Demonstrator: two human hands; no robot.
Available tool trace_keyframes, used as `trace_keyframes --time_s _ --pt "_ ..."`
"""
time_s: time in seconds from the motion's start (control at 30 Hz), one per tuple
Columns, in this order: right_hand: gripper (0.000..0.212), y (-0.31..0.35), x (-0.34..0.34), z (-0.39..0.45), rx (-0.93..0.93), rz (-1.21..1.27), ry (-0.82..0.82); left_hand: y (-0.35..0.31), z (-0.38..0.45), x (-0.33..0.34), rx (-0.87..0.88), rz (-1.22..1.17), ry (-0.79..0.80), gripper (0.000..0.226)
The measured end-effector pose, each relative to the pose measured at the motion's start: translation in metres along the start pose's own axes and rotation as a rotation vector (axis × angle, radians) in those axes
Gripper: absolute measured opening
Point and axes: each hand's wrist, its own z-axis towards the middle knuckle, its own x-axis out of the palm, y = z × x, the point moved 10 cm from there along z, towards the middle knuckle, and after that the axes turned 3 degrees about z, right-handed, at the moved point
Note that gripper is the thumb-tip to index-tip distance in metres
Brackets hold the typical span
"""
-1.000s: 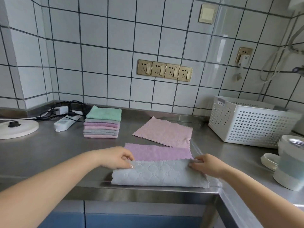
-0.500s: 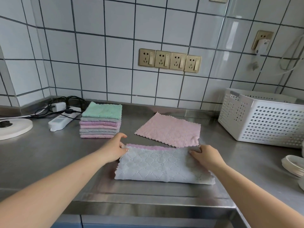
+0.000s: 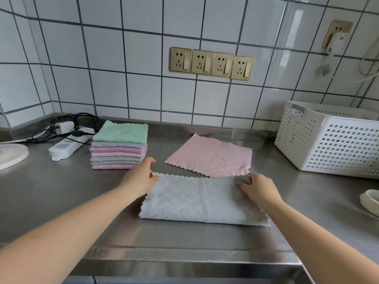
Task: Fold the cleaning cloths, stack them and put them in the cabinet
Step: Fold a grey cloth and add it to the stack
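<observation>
Grey microfibre, quilted in a diamond pattern with pinked zigzag edges, makes up the cloth being folded; it lies doubled over near the front edge of the brushed stainless-steel counter, its fold towards the person and its long axis running left to right. The left hand pinches the far left corner between thumb and fingertips, and the right hand grasps the far right corner with curled fingers. Just behind, touching or nearly touching the grey one's far edge, one pink cloth of fluffy pile lies flat and unfolded, a square turned slightly askew. To the left of it stands one neat stack of folded cloths, seemingly seven layers, though the edges blur together: mint green on top, then grey, lilac, pink, grey and pink bands. A white perforated plastic basket, boxy with round holes, sits at the right. One white power strip with black cables lies left of the stack. Four brass-coloured sockets line the glossy white tiled wall.
</observation>
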Motion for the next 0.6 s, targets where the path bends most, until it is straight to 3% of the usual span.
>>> trace_keyframes --time_s 0.17,0.27,0.43,0.6 --pt "0.036 -0.002 0.001 0.002 0.006 0.01 -0.017 0.002 0.007 0.003 -0.014 0.023 -0.026 0.051" --pt "0.016 -0.005 0.003 0.003 0.027 0.049 -0.005 -0.001 0.008 0.003 -0.002 0.099 -0.033 0.052" --pt "0.045 0.027 -0.005 -0.006 -0.132 -0.115 -0.119 -0.053 -0.007 -0.001 0.262 0.306 -0.116 0.044" --pt "0.048 0.091 0.055 -0.025 -0.292 -0.245 0.175 -0.109 -0.031 0.064 0.434 0.327 0.127 0.04"
